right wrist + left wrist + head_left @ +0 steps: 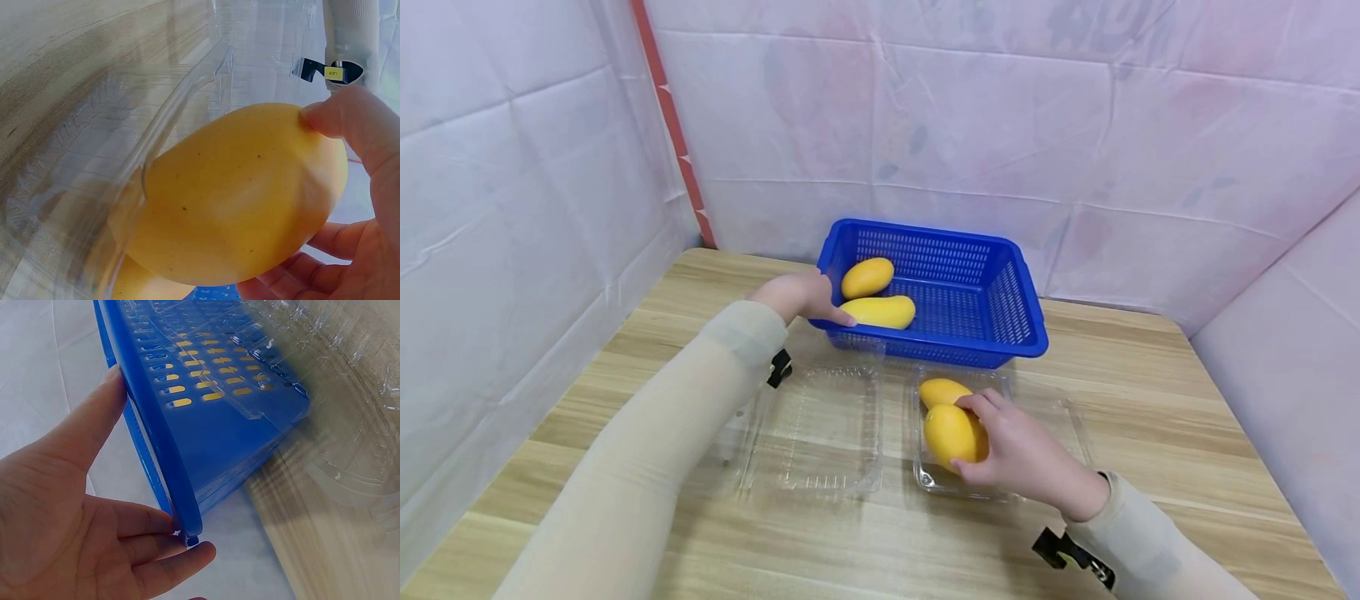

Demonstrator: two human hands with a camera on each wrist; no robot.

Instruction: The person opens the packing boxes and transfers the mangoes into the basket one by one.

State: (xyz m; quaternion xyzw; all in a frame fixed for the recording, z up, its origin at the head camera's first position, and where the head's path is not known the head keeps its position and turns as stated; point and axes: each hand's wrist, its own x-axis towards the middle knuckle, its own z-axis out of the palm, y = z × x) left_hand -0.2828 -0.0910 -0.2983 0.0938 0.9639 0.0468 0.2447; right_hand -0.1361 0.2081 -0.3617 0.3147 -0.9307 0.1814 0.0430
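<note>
In the head view my right hand grips a yellow mango at the right clear plastic container. The right wrist view shows the thumb on one side of this mango and the fingers round the other. Another mango lies behind it in the container. My left hand holds the front left corner of a blue plastic basket, thumb along the rim and fingers under the corner in the left wrist view. Inside the basket, two mangoes, one rear and one front, lie at the left end.
A second clear container stands open on the wooden table, left of the first. Its lid lies partly under my left forearm. White cloth walls enclose the table at the back and sides.
</note>
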